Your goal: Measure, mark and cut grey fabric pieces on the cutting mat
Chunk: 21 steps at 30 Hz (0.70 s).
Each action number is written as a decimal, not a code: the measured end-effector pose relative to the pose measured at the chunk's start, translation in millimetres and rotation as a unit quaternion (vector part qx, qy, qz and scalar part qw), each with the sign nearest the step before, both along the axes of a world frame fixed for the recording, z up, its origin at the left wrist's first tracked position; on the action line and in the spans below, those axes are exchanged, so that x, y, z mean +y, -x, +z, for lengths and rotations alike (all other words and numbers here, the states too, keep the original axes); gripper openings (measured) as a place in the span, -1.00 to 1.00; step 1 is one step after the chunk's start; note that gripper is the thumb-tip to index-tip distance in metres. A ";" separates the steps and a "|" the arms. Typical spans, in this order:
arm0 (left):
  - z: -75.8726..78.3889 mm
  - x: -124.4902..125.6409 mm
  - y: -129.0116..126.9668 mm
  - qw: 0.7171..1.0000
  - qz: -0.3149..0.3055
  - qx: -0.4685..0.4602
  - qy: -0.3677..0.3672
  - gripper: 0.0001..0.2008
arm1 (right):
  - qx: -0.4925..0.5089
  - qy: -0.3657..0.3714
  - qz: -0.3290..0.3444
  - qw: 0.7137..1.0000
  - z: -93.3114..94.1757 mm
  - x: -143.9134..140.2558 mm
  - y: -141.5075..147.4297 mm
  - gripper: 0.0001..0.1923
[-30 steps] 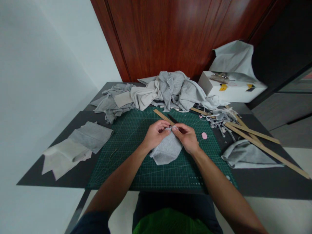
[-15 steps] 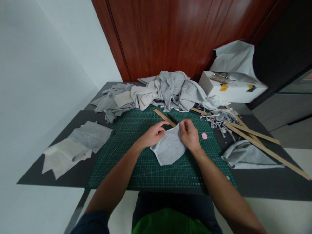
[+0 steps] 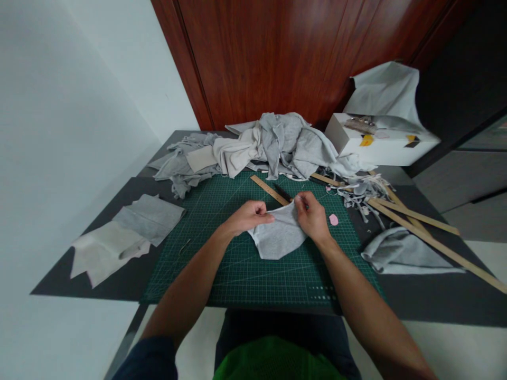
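Observation:
Between my two hands a small piece of grey fabric (image 3: 279, 237) is stretched along its top edge, its lower part hanging over the green cutting mat (image 3: 237, 285). My left hand (image 3: 250, 216) pinches the fabric's upper left corner between thumb and fingers. At the upper right corner, my right hand (image 3: 311, 214) is closed on the same cloth. Just beyond the fabric lie a wooden ruler (image 3: 269, 190) and a dark, slim tool (image 3: 282, 192), whose near end is partly hidden. A pink scrap (image 3: 334, 219) rests right of my right hand.
Heaped grey and cream cloth (image 3: 285, 140) lines the back. Cut fabric pieces (image 3: 148, 219) lie at left. A white box (image 3: 380, 150) stands back right, with wooden strips (image 3: 428, 240), fabric scraps (image 3: 366, 187) and a folded grey cloth (image 3: 407, 253) before it.
My left hand has closed from a looser, finger-extended pose into a pinch on the fabric's upper left corner. The fabric's lower edge has risen slightly. My right hand keeps its hold.

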State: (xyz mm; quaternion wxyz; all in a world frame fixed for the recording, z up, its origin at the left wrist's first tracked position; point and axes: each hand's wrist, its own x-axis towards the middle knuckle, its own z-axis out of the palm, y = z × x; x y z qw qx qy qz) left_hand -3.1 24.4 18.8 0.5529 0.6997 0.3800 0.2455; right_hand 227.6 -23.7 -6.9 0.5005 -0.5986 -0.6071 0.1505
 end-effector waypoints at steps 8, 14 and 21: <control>1.4 13.3 22.5 0.987 -0.046 0.057 0.144 -0.67 | 0.001 -0.005 -0.020 1.000 -0.5 2.7 -5.4 -0.69; 8.8 20.4 28.7 0.997 0.002 0.038 0.070 -0.80 | 0.006 -0.010 -0.037 0.999 -1.8 5.2 -11.4 -0.70; -2.8 16.2 9.2 0.982 0.117 -0.142 0.036 -0.73 | 0.048 0.004 -0.086 0.995 -7.8 11.1 -15.8 -0.72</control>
